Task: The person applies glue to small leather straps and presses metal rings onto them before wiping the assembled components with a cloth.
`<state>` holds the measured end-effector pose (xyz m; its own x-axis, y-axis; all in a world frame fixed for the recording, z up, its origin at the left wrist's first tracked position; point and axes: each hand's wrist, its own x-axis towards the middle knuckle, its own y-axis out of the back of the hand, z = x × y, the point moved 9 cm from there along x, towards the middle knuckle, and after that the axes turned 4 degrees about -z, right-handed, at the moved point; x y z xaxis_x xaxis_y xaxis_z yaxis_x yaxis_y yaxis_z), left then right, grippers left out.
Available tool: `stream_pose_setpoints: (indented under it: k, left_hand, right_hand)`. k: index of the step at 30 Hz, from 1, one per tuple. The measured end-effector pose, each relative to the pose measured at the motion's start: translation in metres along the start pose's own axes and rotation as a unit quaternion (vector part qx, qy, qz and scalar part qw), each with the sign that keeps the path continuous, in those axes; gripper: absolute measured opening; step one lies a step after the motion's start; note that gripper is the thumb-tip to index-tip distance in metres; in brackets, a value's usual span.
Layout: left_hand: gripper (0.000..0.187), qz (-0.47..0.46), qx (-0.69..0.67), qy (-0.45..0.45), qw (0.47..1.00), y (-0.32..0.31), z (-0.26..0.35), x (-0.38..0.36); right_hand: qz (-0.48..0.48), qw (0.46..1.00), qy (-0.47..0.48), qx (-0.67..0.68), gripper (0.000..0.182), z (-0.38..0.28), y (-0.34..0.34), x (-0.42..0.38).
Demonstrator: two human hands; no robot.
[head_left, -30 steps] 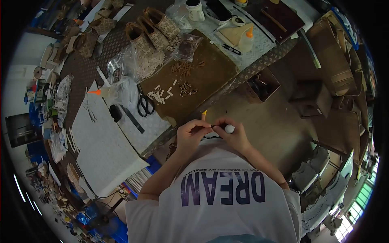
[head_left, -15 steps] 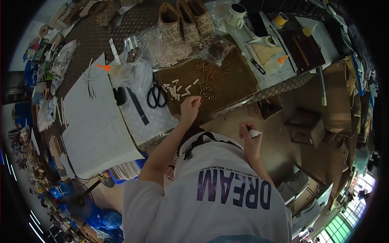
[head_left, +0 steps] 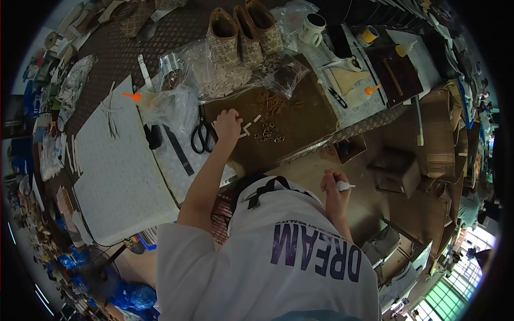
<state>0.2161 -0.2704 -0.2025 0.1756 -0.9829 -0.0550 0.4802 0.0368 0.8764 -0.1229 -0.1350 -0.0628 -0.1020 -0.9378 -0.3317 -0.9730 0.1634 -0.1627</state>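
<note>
My left hand (head_left: 228, 127) is over the small white strips (head_left: 247, 128) on the brown work board (head_left: 251, 155). Its fingers are bent down together, and the tips are hidden, so I cannot make out what they hold. My right hand (head_left: 334, 192), low in front of my body, is closed around a small white bottle with a pointed nozzle (head_left: 344, 186). Small metal-looking rings (head_left: 269, 132) lie right of the strips. Behind them is a heap of brown strips (head_left: 276, 102). Black-handled scissors (head_left: 203, 136) rest just left of my left hand.
Patterned shoes (head_left: 224, 40) stand at the back beside a clear bag of small pieces (head_left: 219, 75). Orange-tipped bottles lie on both sides, one orange nozzle (head_left: 132, 97) at left. A mug (head_left: 312, 29) and a hammer (head_left: 393, 77) are at the right. An open box (head_left: 350, 148) sits below the table edge.
My left hand has moved left and away from me, from beside the rings to over the white strips. My right hand still holds the bottle and has shifted slightly.
</note>
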Motion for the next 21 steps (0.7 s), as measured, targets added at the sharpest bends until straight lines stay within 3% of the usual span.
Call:
stream_pose_setpoints:
  k: [2,5,9,15,21]
  left_hand:
    - [0.014,-0.035,0.001,0.079,0.996,0.001,-0.012,0.000]
    - [0.015,-0.044,-0.064,0.040,0.996,-0.008,-0.018,0.008]
    - [0.016,-0.031,-0.117,-0.086,0.989,-0.018,0.034,0.029]
    - [0.017,-0.045,-0.061,-0.011,0.997,-0.051,0.050,0.070]
    - [0.016,-0.029,-0.121,-0.014,0.992,-0.035,0.038,0.055]
  right_hand:
    - [0.003,1.000,-0.002,-0.012,0.009,-0.005,-0.006,-0.003]
    - [0.003,1.000,0.001,-0.009,0.009,-0.003,-0.002,-0.004]
    - [0.020,1.000,0.000,0.021,0.009,0.000,0.004,-0.002]
    - [0.014,1.000,0.021,-0.009,0.010,-0.008,-0.005,-0.004]
    - [0.021,0.999,0.026,0.007,0.013,-0.003,-0.002,-0.001]
